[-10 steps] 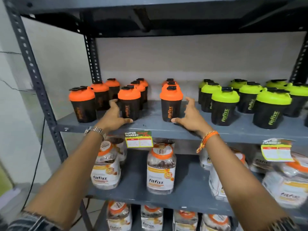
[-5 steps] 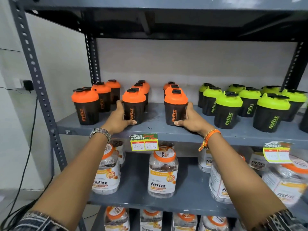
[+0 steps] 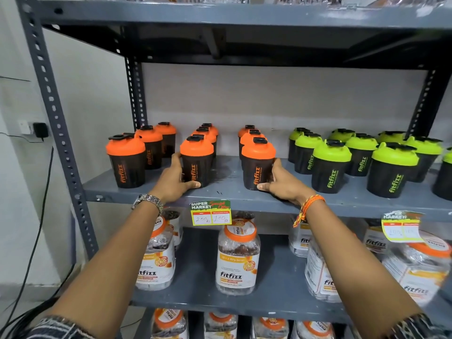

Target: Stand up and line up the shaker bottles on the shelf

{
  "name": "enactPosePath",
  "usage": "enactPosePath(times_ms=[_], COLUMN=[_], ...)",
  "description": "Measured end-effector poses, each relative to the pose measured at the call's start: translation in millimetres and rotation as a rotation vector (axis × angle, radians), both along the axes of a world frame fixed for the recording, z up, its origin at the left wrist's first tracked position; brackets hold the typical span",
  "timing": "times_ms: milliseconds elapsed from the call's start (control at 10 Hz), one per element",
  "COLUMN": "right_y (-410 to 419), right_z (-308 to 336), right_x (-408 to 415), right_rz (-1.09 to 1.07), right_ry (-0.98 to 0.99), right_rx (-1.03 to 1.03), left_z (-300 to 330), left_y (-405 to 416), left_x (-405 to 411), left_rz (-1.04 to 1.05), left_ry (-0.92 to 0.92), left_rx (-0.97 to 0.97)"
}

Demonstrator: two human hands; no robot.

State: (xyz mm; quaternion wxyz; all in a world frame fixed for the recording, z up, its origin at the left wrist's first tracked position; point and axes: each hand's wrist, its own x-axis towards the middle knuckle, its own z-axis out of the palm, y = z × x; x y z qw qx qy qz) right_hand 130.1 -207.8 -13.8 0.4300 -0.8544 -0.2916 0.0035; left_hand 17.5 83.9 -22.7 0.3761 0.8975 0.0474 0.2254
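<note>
Left hand [image 3: 175, 182] cupped around the front bottle of the middle orange row [image 3: 197, 161], thumb under its base edge; right hand [image 3: 281, 182] cupped likewise on the front bottle of the next orange row [image 3: 257, 165]. Both upright on the shelf [image 3: 227, 194], between the hands. Best slid, not lifted: press low, keep fronts level with the bottle left of the left hand [image 3: 127, 160], logos forward.

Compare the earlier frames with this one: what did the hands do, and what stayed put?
The left hand closed around the front bottle of the middle orange row, and the right hand moved in to cup the front bottle of the right orange row. A second ago both hands lay open beside them. The green-lidded bottles and the left orange row stayed upright and in place.
</note>
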Motion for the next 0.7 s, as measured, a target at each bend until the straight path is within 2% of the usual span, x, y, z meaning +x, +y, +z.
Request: enactPosePath(times_ms=[500, 600, 700], right_y=[0.6, -3.2, -9.2], right_z=[0.7, 1.7, 0.9], right_x=[-3.4, -5.1, -11.8], right_rz=[0.004, 0.027, -0.023], right_ry=[0.035, 0.082, 0.058], right_rx=[0.004, 0.060, 0.076], left_z=[2.0, 4.2, 3.8], left_y=[-0.5, 0.8, -1.8], left_x=[-1.1, -3.5, -10.6], left_rz=[0.017, 0.005, 0.130], left_ry=[0.038, 0.075, -0.021], left_rx=[0.011, -0.029, 0.002])
